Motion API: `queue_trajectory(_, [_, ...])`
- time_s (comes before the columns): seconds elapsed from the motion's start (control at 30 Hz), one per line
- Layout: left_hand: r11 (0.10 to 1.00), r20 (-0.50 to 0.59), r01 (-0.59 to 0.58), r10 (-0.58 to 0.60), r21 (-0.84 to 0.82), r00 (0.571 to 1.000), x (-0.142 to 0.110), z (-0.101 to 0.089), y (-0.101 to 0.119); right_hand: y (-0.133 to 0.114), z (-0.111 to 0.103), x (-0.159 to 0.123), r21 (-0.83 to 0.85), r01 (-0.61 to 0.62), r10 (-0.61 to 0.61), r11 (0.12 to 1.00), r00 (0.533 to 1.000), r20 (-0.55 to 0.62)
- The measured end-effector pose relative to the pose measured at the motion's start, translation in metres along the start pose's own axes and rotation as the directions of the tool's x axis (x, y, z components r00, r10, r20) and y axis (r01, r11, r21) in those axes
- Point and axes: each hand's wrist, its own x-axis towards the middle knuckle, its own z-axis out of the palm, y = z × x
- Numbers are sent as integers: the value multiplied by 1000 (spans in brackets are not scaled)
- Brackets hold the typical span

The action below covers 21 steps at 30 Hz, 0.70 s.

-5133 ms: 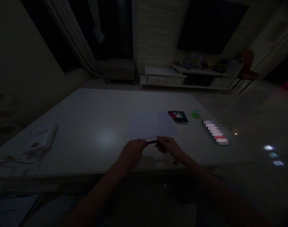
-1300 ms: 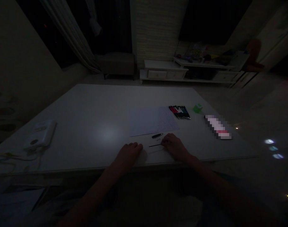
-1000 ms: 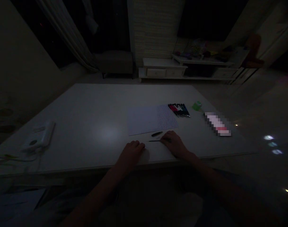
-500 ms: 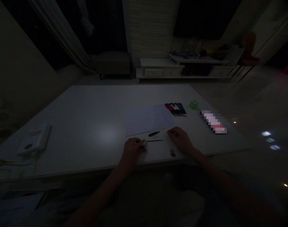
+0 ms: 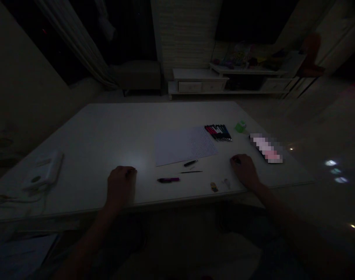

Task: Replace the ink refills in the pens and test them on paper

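Note:
My left hand (image 5: 120, 184) rests on the white table with its fingers curled in; I see nothing in them. To its right lies a purple and black pen barrel (image 5: 168, 180). Farther right are a thin dark pen refill (image 5: 191, 172), a short black pen part (image 5: 191, 163) and a tiny pale piece (image 5: 192, 168), perhaps a spring. My right hand (image 5: 244, 169), also curled and seemingly holding nothing, rests on the table right of these. Near the front edge lie a small yellow and dark piece (image 5: 214, 187) and a small whitish piece (image 5: 226, 182).
A sheet of paper (image 5: 174, 146) with writing on its right part lies beyond the pen parts. Beside it are a row of pens (image 5: 218, 132), a green object (image 5: 240, 126) and a blurred-out phone (image 5: 266, 147). A white box with cables (image 5: 44, 171) stands at the left.
My hands have moved apart, left hand leftward and right hand rightward. The purple pen barrel and the whitish piece now show on the table.

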Motion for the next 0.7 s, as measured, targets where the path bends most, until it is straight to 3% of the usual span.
queue_trajectory(0.1, [989,53,-128,133,-76,990,-1,10,32,-31,9,-3,122,81,-88,989,995,50])
queue_trajectory(0.2, [941,150,-287,314,-178,937,-6,21,70,-70,20,-8,253,208,-249,945,958,143])
queue_trajectory(0.33, [916,230,-346,387,-202,893,-13,32,103,-106,34,-13,293,274,-347,916,907,238])
queue_trajectory(0.5, [935,258,-266,324,-233,910,-6,31,105,-115,41,-8,231,310,-370,922,881,294])
queue_trajectory(0.7, [908,183,-121,209,-402,961,-2,31,102,-126,27,-8,238,250,-316,939,899,304])
